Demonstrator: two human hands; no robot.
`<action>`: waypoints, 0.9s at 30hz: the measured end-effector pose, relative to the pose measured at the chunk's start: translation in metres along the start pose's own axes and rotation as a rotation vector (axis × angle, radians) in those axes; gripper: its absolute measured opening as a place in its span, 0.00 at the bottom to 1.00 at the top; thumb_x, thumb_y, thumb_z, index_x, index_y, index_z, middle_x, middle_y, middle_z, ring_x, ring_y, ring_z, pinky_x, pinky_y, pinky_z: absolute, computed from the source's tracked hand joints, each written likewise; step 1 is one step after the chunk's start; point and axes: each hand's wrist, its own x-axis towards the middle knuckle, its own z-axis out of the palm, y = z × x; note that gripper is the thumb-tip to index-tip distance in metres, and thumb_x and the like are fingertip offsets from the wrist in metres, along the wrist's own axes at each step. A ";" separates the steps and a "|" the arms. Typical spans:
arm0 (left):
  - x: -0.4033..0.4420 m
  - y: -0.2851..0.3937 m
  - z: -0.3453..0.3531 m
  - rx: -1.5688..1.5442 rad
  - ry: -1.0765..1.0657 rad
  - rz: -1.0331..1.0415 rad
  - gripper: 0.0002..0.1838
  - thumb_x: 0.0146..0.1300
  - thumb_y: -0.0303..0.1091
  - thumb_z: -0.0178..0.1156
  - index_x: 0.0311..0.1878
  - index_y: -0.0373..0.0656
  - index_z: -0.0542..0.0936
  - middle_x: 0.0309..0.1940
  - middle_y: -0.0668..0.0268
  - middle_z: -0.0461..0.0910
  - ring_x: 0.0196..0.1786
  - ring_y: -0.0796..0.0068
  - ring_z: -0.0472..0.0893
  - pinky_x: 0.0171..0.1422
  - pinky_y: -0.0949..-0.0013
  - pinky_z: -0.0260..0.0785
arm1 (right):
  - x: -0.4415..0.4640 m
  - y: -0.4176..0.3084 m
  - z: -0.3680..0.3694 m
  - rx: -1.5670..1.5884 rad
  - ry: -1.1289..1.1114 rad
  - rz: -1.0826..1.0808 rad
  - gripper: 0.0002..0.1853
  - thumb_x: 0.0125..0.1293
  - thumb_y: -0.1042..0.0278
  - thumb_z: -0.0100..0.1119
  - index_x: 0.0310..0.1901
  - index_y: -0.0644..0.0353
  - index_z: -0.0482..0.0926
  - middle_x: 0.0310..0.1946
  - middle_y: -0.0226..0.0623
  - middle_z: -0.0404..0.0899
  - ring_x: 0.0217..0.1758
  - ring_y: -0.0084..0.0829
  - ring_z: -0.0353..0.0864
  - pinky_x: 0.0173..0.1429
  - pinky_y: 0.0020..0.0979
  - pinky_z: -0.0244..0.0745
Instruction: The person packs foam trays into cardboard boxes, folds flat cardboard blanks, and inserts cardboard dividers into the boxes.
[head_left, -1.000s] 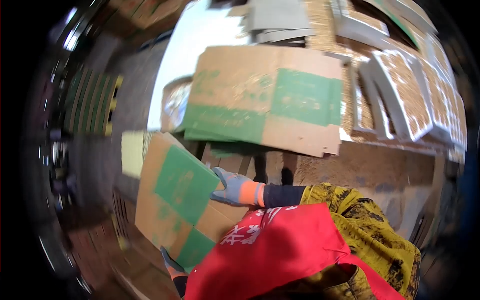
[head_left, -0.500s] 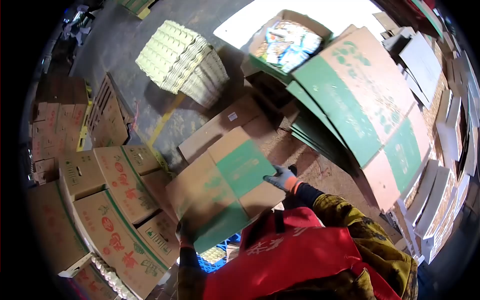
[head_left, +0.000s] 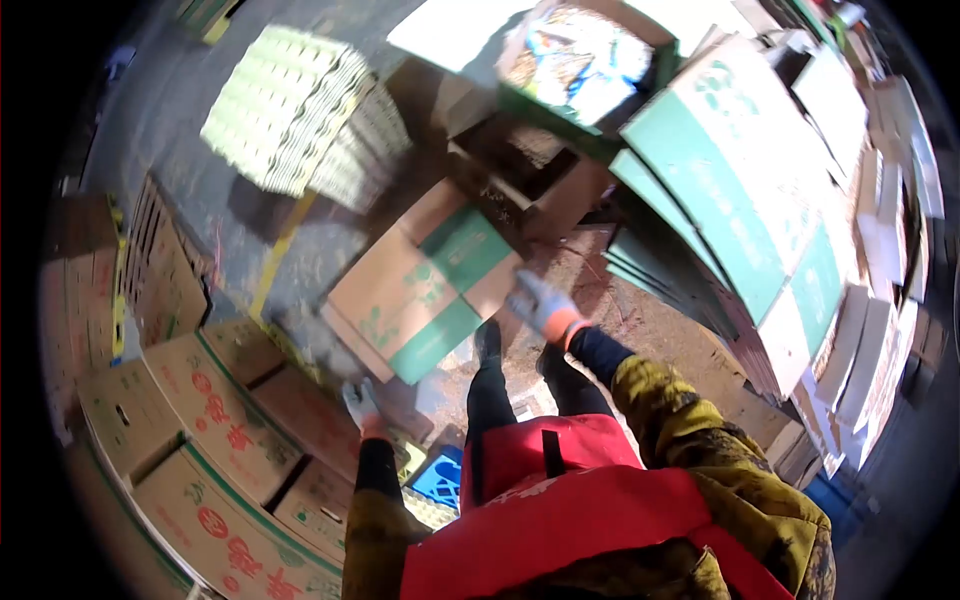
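A flattened brown and green cardboard carton [head_left: 385,290] lies low in front of me, on or just above another brown cardboard piece. My right hand [head_left: 545,306], in a grey glove with an orange cuff, hovers beside its right corner with fingers apart; a small gap seems to separate them. My left hand [head_left: 362,406], gloved too, is below the carton's lower left edge, fingers spread and nothing in them. A blue plastic crate [head_left: 440,478] and pale egg trays [head_left: 428,510] show by my left forearm.
Printed cartons [head_left: 215,400] are stacked at the left. A tall stack of egg trays [head_left: 290,110] stands on the floor ahead. Flattened green and brown cartons [head_left: 730,190] lean at the right. An open box [head_left: 640,25] of litter and packets sits at the back.
The flattened carton has moved away from my body and left both hands. My hands have opened and drawn apart from it. My view has shifted, and my legs now show.
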 end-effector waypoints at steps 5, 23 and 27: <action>-0.087 0.200 0.105 0.066 -0.417 0.385 0.27 0.69 0.29 0.56 0.69 0.32 0.65 0.68 0.55 0.68 0.70 0.64 0.67 0.73 0.65 0.56 | -0.134 -0.059 -0.063 0.133 -0.208 -0.101 0.28 0.68 0.56 0.58 0.66 0.56 0.69 0.55 0.52 0.77 0.57 0.52 0.77 0.60 0.42 0.73; -0.204 0.602 0.467 0.769 -0.824 1.052 0.39 0.65 0.63 0.55 0.59 0.31 0.75 0.53 0.41 0.79 0.58 0.43 0.77 0.63 0.56 0.67 | -0.318 0.174 -0.341 0.292 1.227 0.409 0.44 0.59 0.52 0.69 0.70 0.67 0.60 0.64 0.55 0.69 0.68 0.49 0.68 0.71 0.37 0.62; -0.232 0.582 0.454 0.686 -0.708 1.058 0.36 0.66 0.63 0.53 0.55 0.34 0.78 0.51 0.45 0.80 0.55 0.44 0.79 0.60 0.56 0.68 | -0.291 0.221 -0.360 0.714 0.957 0.503 0.47 0.58 0.46 0.69 0.70 0.68 0.59 0.68 0.57 0.64 0.70 0.46 0.66 0.71 0.36 0.61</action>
